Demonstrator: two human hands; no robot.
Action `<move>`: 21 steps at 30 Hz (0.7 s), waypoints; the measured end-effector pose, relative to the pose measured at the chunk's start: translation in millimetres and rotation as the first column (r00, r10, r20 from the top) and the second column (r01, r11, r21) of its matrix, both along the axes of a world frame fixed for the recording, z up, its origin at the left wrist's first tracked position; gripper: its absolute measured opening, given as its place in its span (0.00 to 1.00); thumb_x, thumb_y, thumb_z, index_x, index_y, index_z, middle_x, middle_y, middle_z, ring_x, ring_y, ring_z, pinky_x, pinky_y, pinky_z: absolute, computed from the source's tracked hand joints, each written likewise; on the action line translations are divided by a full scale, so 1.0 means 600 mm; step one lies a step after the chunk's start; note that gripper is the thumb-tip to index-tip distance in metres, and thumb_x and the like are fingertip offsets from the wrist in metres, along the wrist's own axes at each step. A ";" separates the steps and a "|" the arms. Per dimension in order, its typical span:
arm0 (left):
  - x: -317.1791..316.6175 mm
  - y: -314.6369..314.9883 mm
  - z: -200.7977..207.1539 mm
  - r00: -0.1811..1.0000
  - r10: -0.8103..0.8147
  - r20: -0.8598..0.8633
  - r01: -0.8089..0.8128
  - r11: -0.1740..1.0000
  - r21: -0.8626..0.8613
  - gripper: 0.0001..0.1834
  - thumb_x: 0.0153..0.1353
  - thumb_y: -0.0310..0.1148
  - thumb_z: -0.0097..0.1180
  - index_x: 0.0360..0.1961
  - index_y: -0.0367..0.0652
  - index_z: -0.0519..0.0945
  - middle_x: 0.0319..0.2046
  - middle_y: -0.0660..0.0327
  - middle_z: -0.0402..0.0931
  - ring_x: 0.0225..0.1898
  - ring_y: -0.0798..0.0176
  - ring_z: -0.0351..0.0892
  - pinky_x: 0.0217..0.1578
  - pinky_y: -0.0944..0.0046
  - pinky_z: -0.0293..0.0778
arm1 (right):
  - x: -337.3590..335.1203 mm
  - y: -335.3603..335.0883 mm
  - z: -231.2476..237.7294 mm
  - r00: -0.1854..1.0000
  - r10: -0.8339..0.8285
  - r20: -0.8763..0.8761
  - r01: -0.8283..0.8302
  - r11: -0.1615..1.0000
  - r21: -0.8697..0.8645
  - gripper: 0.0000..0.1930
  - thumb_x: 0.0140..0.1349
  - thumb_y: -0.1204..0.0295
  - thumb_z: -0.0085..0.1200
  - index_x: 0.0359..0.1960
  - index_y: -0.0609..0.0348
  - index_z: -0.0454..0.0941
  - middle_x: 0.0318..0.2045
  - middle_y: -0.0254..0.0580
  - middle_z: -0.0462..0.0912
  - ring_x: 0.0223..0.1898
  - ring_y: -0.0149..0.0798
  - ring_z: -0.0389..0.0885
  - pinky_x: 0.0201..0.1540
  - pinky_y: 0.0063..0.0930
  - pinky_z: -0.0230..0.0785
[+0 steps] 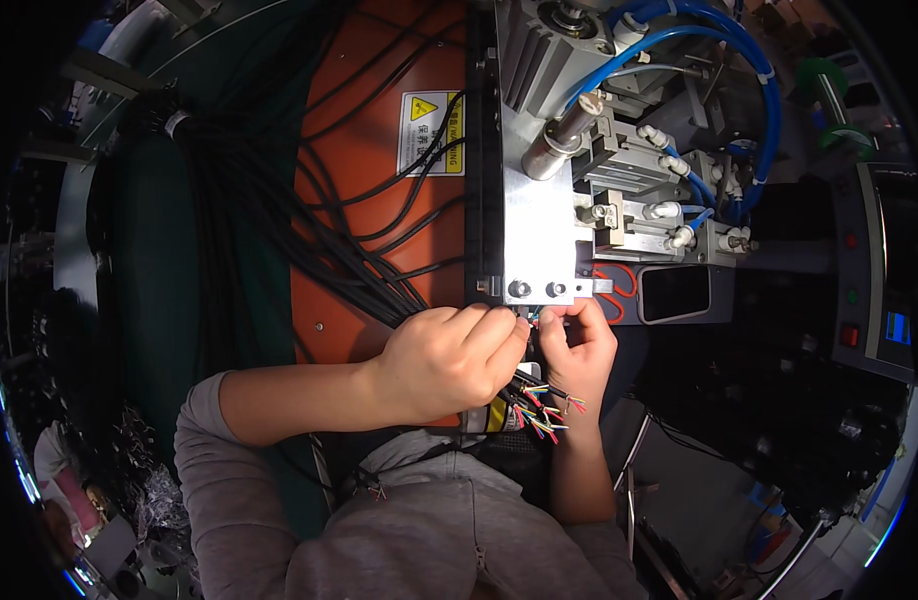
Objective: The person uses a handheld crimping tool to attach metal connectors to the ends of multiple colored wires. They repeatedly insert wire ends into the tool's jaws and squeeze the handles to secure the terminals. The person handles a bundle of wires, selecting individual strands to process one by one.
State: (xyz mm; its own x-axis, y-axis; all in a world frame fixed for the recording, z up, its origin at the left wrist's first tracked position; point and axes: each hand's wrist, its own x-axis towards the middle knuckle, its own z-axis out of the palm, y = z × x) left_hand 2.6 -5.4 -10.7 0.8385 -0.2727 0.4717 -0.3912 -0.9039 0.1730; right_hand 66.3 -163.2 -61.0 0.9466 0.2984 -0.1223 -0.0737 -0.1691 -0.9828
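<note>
L hand (454, 360) and R hand (579, 350) meet at the near edge of a metal plate (539, 230). Fine coloured wires (535, 316) sit btwn their fingertips, just under that edge; too small to tell which way they point. Both hands narrow, thumbs near fingers; can't tell exactly what either grips.

Stripped cable ends (544, 408) hang below, btwn L hand and R wrist, cores fanned out, pointing lower R. Bundle of blk cables (354, 260) runs diag., upper L to lower R, across an orange-red panel (334, 330), passing behind L hand.

R of plate: red-handled scissors (620, 290), then a dark-screened phone (676, 293).
</note>
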 end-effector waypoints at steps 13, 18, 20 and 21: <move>0.001 0.001 0.001 1.000 0.014 -0.023 -0.014 1.000 -0.025 0.13 0.44 0.29 0.57 0.34 0.39 0.82 0.22 0.67 0.69 0.20 0.71 0.70 0.17 0.72 0.65 | 0.012 0.007 0.038 0.707 0.172 0.685 -0.023 0.975 -0.221 0.08 0.43 0.83 0.61 0.27 0.63 0.80 0.28 0.43 0.81 0.32 0.43 0.78 0.38 0.31 0.71; -0.002 0.001 0.005 0.998 0.043 -0.055 -0.044 0.999 -0.024 0.14 0.44 0.29 0.57 0.35 0.41 0.82 0.24 0.68 0.70 0.21 0.71 0.70 0.20 0.72 0.66 | 0.007 0.002 0.026 0.861 0.108 0.497 -0.030 0.986 -0.162 0.05 0.46 0.83 0.59 0.25 0.64 0.77 0.27 0.43 0.79 0.30 0.39 0.78 0.36 0.27 0.69; -0.009 0.002 0.011 0.993 0.060 -0.106 -0.061 0.998 -0.006 0.14 0.45 0.28 0.57 0.36 0.40 0.82 0.24 0.68 0.69 0.22 0.71 0.71 0.21 0.72 0.67 | 0.004 0.002 0.023 0.935 0.077 0.347 -0.043 0.993 -0.106 0.04 0.47 0.83 0.58 0.24 0.65 0.76 0.26 0.43 0.79 0.30 0.37 0.77 0.36 0.25 0.69; -0.013 0.002 0.013 0.989 0.068 -0.129 -0.068 0.998 0.004 0.14 0.45 0.28 0.57 0.36 0.40 0.82 0.24 0.68 0.69 0.22 0.71 0.71 0.21 0.73 0.67 | 0.005 -0.002 0.019 0.965 0.087 0.249 -0.067 0.994 -0.089 0.03 0.50 0.83 0.57 0.25 0.66 0.74 0.27 0.42 0.78 0.30 0.34 0.77 0.37 0.23 0.68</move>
